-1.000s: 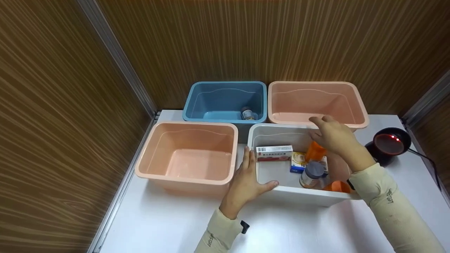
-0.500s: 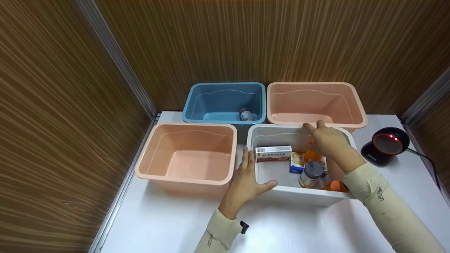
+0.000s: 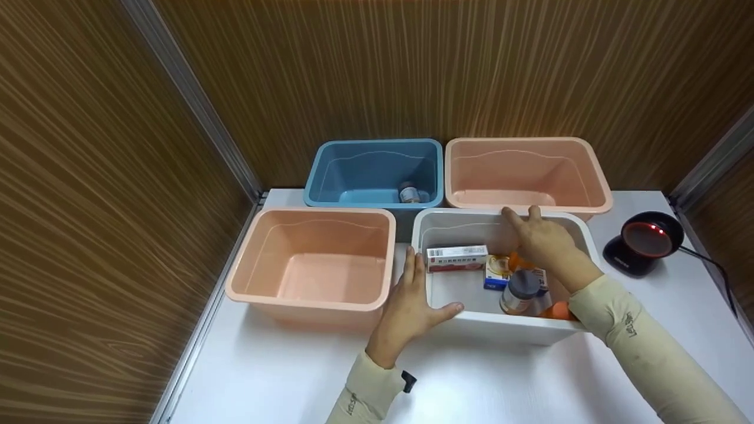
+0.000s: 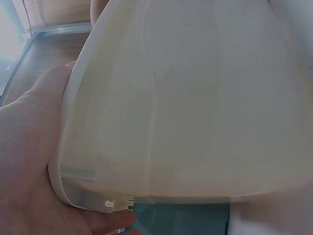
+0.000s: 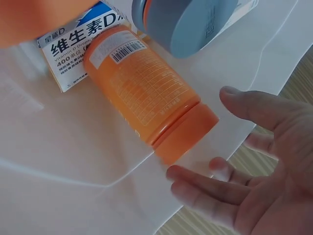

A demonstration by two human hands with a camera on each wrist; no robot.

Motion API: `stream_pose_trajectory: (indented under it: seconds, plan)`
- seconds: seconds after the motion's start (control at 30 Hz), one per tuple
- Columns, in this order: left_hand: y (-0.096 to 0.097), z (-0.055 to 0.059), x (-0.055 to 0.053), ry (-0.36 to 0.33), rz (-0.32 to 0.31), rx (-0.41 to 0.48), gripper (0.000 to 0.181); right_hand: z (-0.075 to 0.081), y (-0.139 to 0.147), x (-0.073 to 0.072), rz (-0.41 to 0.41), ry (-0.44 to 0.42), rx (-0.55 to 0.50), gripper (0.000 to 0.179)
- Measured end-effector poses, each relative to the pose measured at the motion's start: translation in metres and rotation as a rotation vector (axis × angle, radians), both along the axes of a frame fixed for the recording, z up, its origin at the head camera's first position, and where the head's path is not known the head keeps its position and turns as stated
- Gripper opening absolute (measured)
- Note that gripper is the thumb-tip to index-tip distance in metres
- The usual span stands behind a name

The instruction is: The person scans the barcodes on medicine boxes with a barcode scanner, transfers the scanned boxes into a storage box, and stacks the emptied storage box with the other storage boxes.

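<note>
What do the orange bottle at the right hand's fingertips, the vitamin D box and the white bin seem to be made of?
Orange bottle: probably plastic, satin; smooth, evenly coloured surface with a soft sheen.
Vitamin D box: likely printed cardboard; flat panels, crisp edges. Any coating is unclear.
White bin: apparently moulded plastic, semi-gloss; rounded corners, soft reflections.

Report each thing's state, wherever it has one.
White bin: uncovered
Left hand: touching the white bin
Right hand: gripping nothing
Orange bottle nearest the right hand: capped, ungripped
Gray-capped bottle: closed
Red-and-white carton: no open flap visible
Blue bin: uncovered, one small bottle inside
Near peach bin: uncovered
Far peach bin: uncovered
Barcode scanner: red lights on
</note>
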State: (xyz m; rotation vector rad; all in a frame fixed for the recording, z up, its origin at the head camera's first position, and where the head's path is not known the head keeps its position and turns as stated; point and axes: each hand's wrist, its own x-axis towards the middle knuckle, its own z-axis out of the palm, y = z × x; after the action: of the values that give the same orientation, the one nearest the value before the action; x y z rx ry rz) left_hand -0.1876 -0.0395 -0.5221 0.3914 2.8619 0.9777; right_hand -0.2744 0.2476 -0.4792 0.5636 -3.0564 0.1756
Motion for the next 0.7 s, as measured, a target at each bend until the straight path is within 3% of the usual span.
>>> stream_pose_trajectory:
  seconds: [0.43, 0.7]
  plan:
    - [0.0003, -0.0005, 0.0009, 0.013, 0.003, 0.006, 0.126, -0.0048, 0.0049, -0.0011, 0.052, -0.006, -0.008, 0.074]
    - [-0.0004, -0.0004, 0.0008, 0.013, -0.004, 0.013, 0.125, -0.0002, 0.0051, -0.0035, 0.009, -0.11, -0.12, 0.08]
